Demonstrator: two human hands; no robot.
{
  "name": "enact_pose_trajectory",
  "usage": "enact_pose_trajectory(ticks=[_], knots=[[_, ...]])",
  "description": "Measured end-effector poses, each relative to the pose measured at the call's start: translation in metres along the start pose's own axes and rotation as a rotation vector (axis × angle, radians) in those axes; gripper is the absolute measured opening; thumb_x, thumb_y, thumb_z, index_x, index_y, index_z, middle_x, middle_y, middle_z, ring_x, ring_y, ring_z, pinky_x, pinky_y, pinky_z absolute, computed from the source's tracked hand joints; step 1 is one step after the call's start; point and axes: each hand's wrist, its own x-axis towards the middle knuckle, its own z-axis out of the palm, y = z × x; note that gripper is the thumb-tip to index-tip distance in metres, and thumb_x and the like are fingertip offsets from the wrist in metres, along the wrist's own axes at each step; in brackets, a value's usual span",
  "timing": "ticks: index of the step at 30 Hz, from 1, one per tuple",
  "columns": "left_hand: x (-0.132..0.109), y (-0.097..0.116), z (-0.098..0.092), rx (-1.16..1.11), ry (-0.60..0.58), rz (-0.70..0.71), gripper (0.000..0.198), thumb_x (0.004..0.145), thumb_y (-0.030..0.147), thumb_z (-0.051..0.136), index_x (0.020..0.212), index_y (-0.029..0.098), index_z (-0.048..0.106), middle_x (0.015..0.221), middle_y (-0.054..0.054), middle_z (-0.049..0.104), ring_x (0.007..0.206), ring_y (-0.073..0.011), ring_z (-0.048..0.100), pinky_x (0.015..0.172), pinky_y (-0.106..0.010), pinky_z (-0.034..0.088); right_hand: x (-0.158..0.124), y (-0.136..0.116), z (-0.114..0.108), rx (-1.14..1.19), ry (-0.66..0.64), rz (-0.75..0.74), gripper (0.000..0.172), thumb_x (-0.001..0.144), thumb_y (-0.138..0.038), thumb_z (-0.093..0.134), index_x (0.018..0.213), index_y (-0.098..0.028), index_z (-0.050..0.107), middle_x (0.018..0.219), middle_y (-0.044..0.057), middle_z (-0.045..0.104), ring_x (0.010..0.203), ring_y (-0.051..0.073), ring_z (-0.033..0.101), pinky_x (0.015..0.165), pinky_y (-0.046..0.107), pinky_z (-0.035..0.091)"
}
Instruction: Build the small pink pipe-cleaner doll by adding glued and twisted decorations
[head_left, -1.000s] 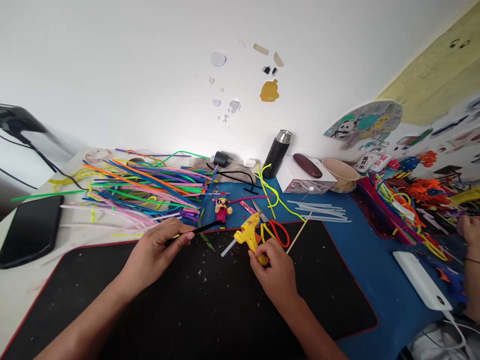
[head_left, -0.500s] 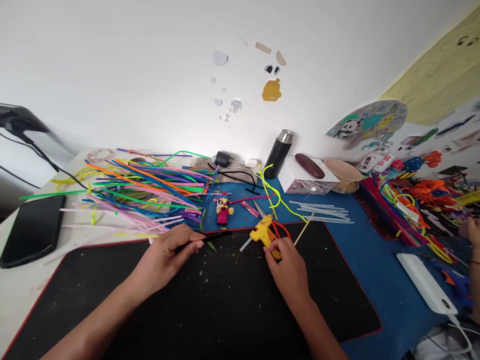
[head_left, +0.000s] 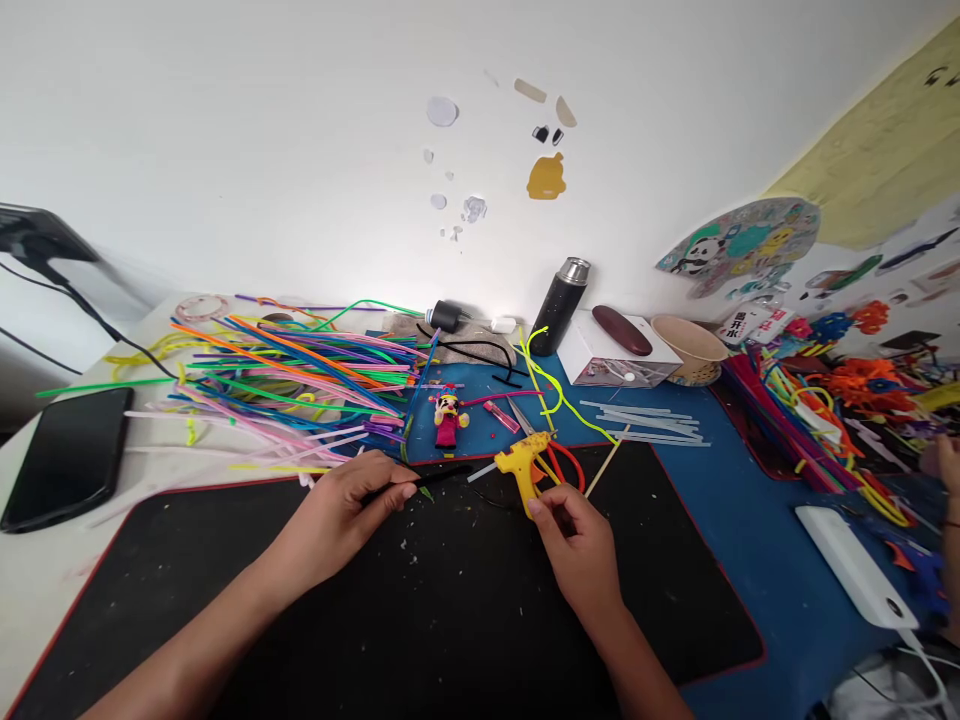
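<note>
Two items are held near the far edge of the black mat [head_left: 420, 620]: a black pipe cleaner [head_left: 451, 474], pinched by the left hand [head_left: 364, 503], seemingly to leave its tip free, and a yellow glue gun [head_left: 523, 456], gripped by the right hand [head_left: 583, 535] low on its handle.

Bright light, right edge perhaps soft.

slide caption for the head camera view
Over a black mat, the left hand holds a black strip and the right hand a yellow glue gun.
</note>
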Motion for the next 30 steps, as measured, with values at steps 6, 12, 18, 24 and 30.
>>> enact_pose_trajectory(ticks=[6,12,18,24,30], knots=[[0.007,0.02,0.009,-0.142,-0.098,-0.109,0.036,0.102,0.048,0.055,0.085,0.021,0.074,0.077,-0.002,0.071,0.073,-0.0182,0.066,0.072,-0.028,0.05,0.008,-0.024,0.023,0.271,-0.198,0.084,0.029,0.096,-0.048,0.069,0.105,-0.021,0.077,0.082,0.004,0.068,0.067,0.018,0.06,0.061,0.028,0.049],[0.006,0.024,0.014,-0.12,-0.076,-0.09,0.034,0.102,0.044,0.056,0.087,0.021,0.075,0.077,-0.002,0.072,0.073,-0.0185,0.066,0.07,-0.028,0.049,0.015,-0.042,0.042,0.522,-0.353,0.179,0.041,0.095,-0.059,0.065,0.108,-0.02,0.074,0.075,0.0,0.062,0.051,0.011,0.046,0.049,0.025,0.038],[0.002,0.02,0.02,-0.045,-0.061,-0.04,0.027,0.103,0.038,0.057,0.096,0.024,0.078,0.088,-0.003,0.076,0.082,-0.0196,0.069,0.078,-0.028,0.051,0.021,-0.051,0.048,0.607,-0.332,0.241,0.04,0.093,-0.057,0.068,0.097,-0.018,0.075,0.065,-0.002,0.058,0.045,0.009,0.043,0.045,0.024,0.033],[0.002,0.013,0.013,-0.171,-0.108,-0.142,0.03,0.099,0.046,0.062,0.107,0.024,0.081,0.095,-0.005,0.08,0.088,-0.0222,0.073,0.084,-0.031,0.056,0.024,-0.044,0.047,0.617,-0.279,0.281,0.04,0.093,-0.057,0.069,0.091,-0.018,0.075,0.056,-0.004,0.055,0.043,0.009,0.042,0.045,0.024,0.032],[-0.003,0.003,-0.001,-0.346,-0.165,-0.283,0.041,0.09,0.052,0.073,0.119,0.024,0.078,0.119,-0.008,0.079,0.108,-0.0285,0.073,0.097,-0.04,0.057,0.024,-0.037,0.046,0.66,-0.234,0.319,0.043,0.093,-0.06,0.07,0.095,-0.017,0.077,0.056,-0.004,0.055,0.043,0.009,0.04,0.044,0.024,0.032]])
